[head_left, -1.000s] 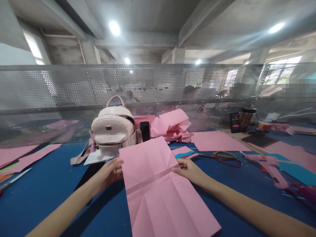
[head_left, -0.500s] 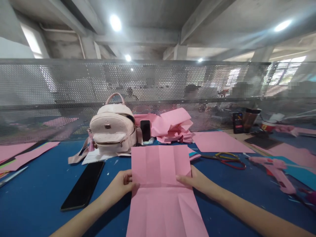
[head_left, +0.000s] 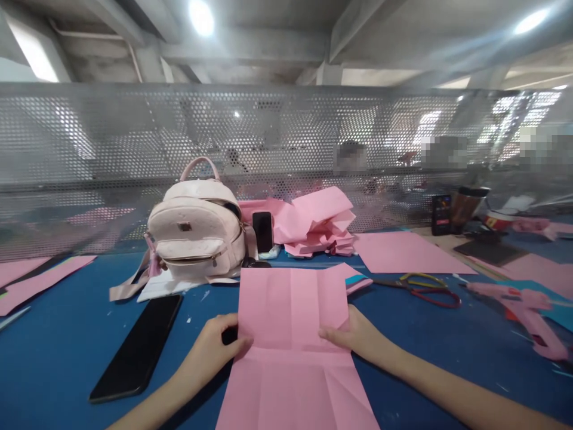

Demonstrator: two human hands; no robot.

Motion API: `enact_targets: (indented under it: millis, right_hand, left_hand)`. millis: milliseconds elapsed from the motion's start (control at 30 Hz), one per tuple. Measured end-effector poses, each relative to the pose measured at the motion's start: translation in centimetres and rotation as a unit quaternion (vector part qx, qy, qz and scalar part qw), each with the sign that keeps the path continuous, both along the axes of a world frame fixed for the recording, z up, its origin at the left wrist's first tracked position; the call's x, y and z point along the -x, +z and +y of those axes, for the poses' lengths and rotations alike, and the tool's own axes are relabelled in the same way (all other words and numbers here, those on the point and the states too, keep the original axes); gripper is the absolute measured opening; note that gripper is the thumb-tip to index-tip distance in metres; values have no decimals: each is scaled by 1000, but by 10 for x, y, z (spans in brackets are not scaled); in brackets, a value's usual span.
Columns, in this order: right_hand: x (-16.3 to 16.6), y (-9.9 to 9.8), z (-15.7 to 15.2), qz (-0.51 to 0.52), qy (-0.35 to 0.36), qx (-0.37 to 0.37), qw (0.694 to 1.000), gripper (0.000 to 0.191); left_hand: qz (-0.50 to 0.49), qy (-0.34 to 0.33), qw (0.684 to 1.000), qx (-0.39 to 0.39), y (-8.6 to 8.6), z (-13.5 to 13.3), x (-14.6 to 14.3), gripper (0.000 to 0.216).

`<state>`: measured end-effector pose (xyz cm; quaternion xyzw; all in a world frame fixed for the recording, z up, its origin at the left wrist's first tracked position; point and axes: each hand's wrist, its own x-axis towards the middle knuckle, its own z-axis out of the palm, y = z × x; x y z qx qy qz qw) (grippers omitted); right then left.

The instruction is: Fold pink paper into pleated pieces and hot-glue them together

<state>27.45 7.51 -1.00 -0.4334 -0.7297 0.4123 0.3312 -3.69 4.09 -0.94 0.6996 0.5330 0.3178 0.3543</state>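
A creased pink paper sheet [head_left: 293, 334] lies lengthwise on the blue table [head_left: 58, 352] in front of me. My left hand [head_left: 215, 349] pinches its left edge at the cross crease, thumb on top. My right hand [head_left: 356, 334] pinches the right edge at the same crease. The far half of the sheet is tilted up a little from the table.
A black phone [head_left: 136, 346] lies left of my left hand. Behind the sheet stand a pale pink backpack [head_left: 197, 233], an upright phone [head_left: 262, 232] and crumpled pink paper [head_left: 320, 227]. Scissors [head_left: 421, 285], a pink glue gun [head_left: 523, 307] and a flat pink sheet [head_left: 403, 252] lie to the right. A perforated metal screen [head_left: 286, 137] runs along the back.
The sheet was turned from slanted to straight in front of me and drawn closer. Both hands slid to the cross crease. The black phone came into view on the left.
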Motion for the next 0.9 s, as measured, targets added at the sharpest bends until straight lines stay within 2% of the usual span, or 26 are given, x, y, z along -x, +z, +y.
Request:
enact_targets:
  millis: [167,233,367,533,700,900]
  right_hand:
    - [-3,2,-5,-76,-42,41,995,34]
    - [-5,-2,-7,-95,-68,40,992,34]
    - [-9,-13,-4,-145,-177,25,973,33]
    - [-8,-17,1,-117,-117,24,986,26]
    - [-6,-16,1,-114,-121,11,986,25]
    - [-4,-14,3,-154,-115,8,981,23]
  left_hand:
    - [29,17,999,3,-5,1,4,10]
    - [40,23,999,6,-5,1,4,10]
    - [36,4,999,0,-4,3,4,13]
    - [35,2,999,9,-3,5,3,14]
    - [48,30,998,5,-3,4,1,15]
    - [51,21,998,-11,1,6,-2,13]
